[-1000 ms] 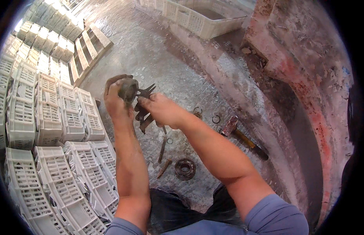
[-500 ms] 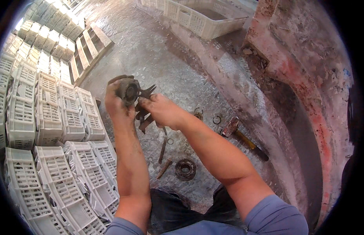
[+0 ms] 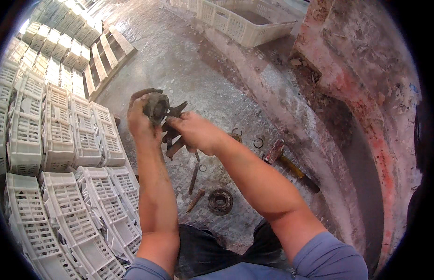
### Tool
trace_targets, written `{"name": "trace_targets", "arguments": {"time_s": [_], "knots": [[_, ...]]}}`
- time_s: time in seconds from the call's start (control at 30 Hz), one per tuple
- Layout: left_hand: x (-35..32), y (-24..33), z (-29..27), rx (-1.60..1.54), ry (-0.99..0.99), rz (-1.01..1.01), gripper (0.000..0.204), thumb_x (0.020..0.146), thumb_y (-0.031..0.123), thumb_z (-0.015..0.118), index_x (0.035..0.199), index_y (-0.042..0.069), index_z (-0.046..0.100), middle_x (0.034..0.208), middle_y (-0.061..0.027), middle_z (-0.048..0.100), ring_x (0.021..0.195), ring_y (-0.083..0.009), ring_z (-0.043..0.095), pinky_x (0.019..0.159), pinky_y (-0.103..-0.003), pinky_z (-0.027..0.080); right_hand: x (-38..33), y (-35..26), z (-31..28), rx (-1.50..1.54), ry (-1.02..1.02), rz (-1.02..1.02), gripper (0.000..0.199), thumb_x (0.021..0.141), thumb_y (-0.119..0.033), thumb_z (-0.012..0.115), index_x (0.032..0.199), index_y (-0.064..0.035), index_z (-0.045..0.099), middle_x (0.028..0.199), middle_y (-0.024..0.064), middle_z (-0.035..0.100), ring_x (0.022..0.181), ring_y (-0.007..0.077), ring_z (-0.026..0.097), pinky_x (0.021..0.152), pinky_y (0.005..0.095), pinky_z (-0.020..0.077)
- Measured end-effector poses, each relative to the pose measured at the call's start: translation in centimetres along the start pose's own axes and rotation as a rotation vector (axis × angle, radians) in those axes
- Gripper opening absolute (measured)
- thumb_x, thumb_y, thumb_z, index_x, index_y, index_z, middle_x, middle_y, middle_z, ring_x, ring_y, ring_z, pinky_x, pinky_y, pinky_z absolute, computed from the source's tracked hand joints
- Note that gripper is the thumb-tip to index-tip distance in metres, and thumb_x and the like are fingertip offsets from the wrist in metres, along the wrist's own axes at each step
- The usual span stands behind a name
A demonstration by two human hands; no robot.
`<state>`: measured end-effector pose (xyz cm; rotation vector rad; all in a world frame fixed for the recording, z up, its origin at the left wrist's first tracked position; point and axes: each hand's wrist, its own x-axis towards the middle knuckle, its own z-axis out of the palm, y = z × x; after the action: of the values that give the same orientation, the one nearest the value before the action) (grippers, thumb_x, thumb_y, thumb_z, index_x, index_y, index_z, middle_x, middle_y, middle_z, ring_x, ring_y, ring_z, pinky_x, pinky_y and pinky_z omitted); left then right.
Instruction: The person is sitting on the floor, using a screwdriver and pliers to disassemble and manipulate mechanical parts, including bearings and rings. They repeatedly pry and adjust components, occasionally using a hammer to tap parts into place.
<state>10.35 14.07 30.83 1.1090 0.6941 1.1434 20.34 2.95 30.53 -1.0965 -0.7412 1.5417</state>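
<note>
My left hand (image 3: pixel 138 119) is closed around a dark, greasy round metal part (image 3: pixel 157 108) with a hollow in its face. My right hand (image 3: pixel 198 133) grips a pair of pliers (image 3: pixel 177 109), their dark jaws spread and pointing up and away beside the metal part. Whether the pliers touch the part, I cannot tell. Below the hands, on the floor, lie a ball bearing (image 3: pixel 220 202), a thin ring (image 3: pixel 202 168), a dark rod (image 3: pixel 193 181) and a short rusty piece (image 3: pixel 195 201). To their right are a snap ring (image 3: pixel 258 143) and a hammer (image 3: pixel 287 162).
Stacked white plastic crates (image 3: pixel 58 126) fill the left side, and a wooden pallet (image 3: pixel 107 53) lies beyond them. A pale crate (image 3: pixel 245 23) stands at the far right. A rough, reddish curved structure (image 3: pixel 352 88) borders the right side.
The round metal part has tilted and shifted slightly right in my left hand's grip, so its face shows at another angle. My right hand and the pliers have barely moved.
</note>
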Motion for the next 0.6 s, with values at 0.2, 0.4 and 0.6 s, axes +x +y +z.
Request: {"name": "trace_targets", "arguments": {"time_s": [0.2,0.4,0.6], "knots": [[-0.1,0.1,0.3,-0.015,0.001,0.014,0.022,0.087,0.011,0.049,0.099,-0.003,0.061,0.091,-0.0164,0.067,0.078,-0.0219,0.066,0.071,-0.032,0.056,0.8,1.1,0.1,0.017,0.070,-0.034,0.034,0.099,-0.029,0.046,0.111,0.0004,0.060,0.097,0.0132,0.069,0.066,0.0209,0.071,0.038,0.0259,0.0365],[-0.5,0.4,0.8,-0.037,0.015,-0.013,0.023,0.086,0.011,0.050,0.100,-0.003,0.061,0.091,-0.0157,0.066,0.079,-0.0226,0.066,0.071,-0.033,0.056,0.6,1.1,0.4,0.012,0.087,-0.070,0.033,0.100,-0.029,0.046,0.109,-0.0009,0.061,0.090,0.0106,0.070,0.055,0.0181,0.066,0.038,0.0260,0.0350],[-0.2,0.3,0.4,-0.071,-0.026,0.009,0.022,0.087,0.011,0.050,0.100,-0.003,0.060,0.092,-0.0156,0.065,0.080,-0.0231,0.066,0.072,-0.034,0.056,1.2,1.4,-0.2,-0.043,0.097,-0.058,0.034,0.100,-0.030,0.047,0.101,-0.0010,0.064,0.083,0.0089,0.069,0.050,0.0154,0.061,0.037,0.0268,0.0346]]}}
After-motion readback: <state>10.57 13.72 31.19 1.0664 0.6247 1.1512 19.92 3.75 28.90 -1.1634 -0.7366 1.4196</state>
